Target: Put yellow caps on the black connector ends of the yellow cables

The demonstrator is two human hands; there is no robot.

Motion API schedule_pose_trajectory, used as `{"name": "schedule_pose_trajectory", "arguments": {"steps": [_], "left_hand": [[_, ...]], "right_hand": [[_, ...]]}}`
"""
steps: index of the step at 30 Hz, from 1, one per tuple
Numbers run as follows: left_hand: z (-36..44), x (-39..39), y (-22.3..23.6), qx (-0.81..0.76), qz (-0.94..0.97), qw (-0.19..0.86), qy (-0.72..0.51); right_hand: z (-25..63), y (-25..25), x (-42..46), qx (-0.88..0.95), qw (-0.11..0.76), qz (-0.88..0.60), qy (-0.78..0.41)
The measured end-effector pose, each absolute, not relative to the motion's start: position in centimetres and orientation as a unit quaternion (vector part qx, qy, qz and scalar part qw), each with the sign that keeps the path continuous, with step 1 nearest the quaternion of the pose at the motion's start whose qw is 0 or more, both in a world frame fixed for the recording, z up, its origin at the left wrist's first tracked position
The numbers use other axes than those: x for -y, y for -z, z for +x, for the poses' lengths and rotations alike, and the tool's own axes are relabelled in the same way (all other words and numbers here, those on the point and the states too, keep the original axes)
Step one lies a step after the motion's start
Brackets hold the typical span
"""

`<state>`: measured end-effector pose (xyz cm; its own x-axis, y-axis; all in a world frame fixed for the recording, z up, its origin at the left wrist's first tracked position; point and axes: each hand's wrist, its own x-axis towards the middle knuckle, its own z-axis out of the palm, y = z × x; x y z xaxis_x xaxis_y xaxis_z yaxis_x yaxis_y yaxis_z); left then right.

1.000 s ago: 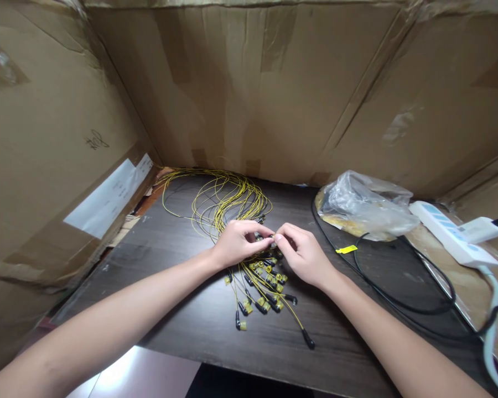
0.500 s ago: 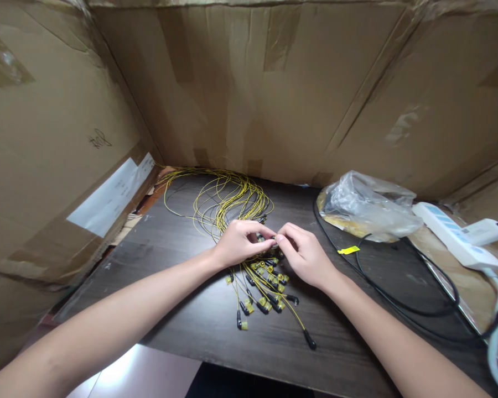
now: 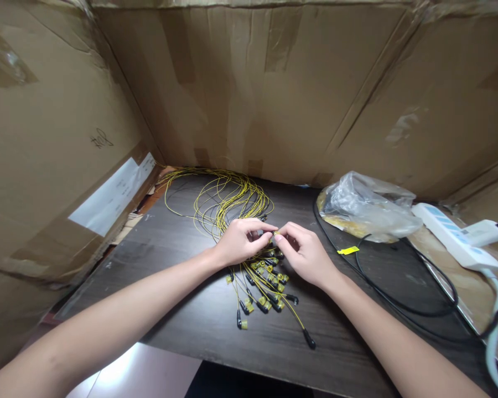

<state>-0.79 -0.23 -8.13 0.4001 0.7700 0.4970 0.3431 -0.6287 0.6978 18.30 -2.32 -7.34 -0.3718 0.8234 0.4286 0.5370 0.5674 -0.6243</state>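
Above a heap of wire ends, my two hands meet at the fingertips. My left hand [image 3: 245, 239] is closed in a pinch on a black connector, mostly hidden by the fingers. In the thumb and forefinger of my right hand [image 3: 301, 249] is a small yellow cap [image 3: 276, 234], right at the left fingertips. Below them, several black angled connectors [image 3: 310, 339] on thin yellow wires [image 3: 243, 204] fan out toward me. Small translucent yellow caps [image 3: 244, 325] sit on or beside many of these ends. The wires loop away to the back left.
The dark wooden table [image 3: 182, 326] is walled by cardboard [image 3: 240, 99] at the back and sides. At right lie a clear plastic bag [image 3: 365, 204] with yellowish contents, a white power strip [image 3: 452, 235] and a looped black cable [image 3: 398, 301] with a yellow tag [image 3: 348, 251].
The fingertips have shifted slightly; the left thumb has drawn back a little, and the yellow cap now shows between the hands. The heap of wires has stayed put.
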Motion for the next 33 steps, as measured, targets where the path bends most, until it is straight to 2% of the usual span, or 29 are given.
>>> {"name": "schedule_pose_trajectory", "arguments": {"steps": [18, 30, 33], "left_hand": [[-1.08, -0.28, 8.45, -0.302, 0.839, 0.223, -0.394], [-1.06, -0.07, 8.59, -0.284, 0.834, 0.222, -0.418], [-0.94, -0.28, 9.09, -0.283, 0.818, 0.257, -0.431]], "right_hand": [[18.34, 7.35, 2.33, 0.819, 0.366, -0.400, -0.186], [18.44, 7.67, 2.21, 0.812, 0.379, -0.418, -0.150], [18.52, 7.60, 2.29, 0.811, 0.392, -0.418, -0.120]]}}
